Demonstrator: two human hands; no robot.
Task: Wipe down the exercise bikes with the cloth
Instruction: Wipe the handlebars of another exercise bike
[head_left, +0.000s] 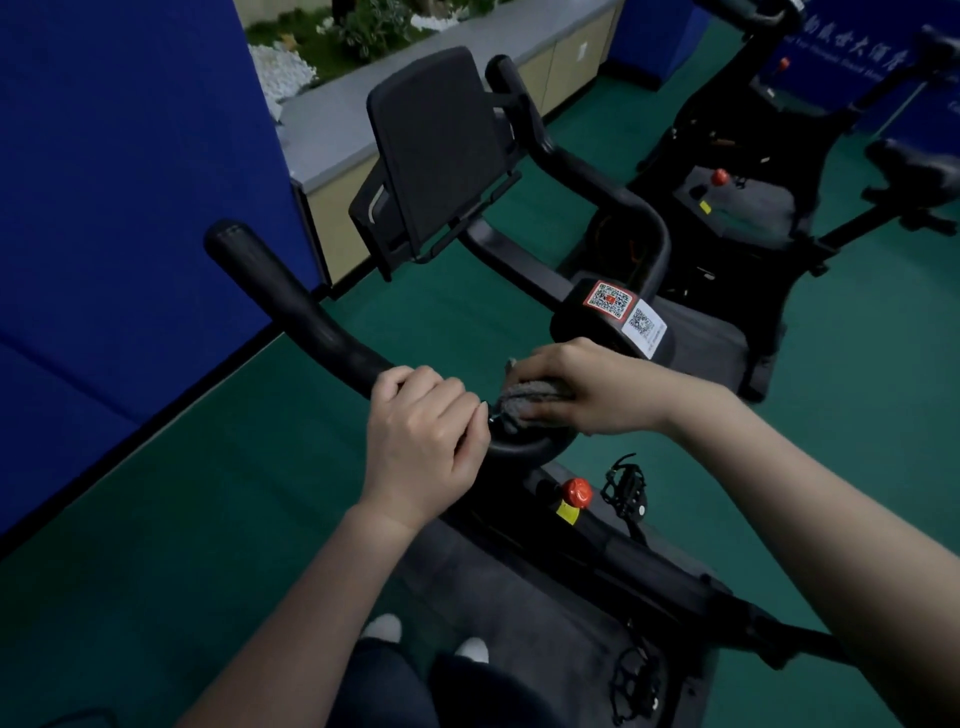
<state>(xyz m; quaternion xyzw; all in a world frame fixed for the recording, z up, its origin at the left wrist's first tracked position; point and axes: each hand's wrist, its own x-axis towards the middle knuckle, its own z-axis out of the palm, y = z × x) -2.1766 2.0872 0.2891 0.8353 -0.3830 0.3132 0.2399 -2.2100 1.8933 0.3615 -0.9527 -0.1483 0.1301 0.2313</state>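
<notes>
Left hand (423, 436) grips the near bike's handlebar (291, 306) to steady it, right hand (566, 387) clamps the grey cloth (530, 402) round the bar's centre bend; recommend firm wrapped strokes outward along each arm, then the console (436, 150).

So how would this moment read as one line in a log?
step: wiping handlebar | left hand: grips bar | right hand: presses cloth on bar | second bike: untouched
</notes>
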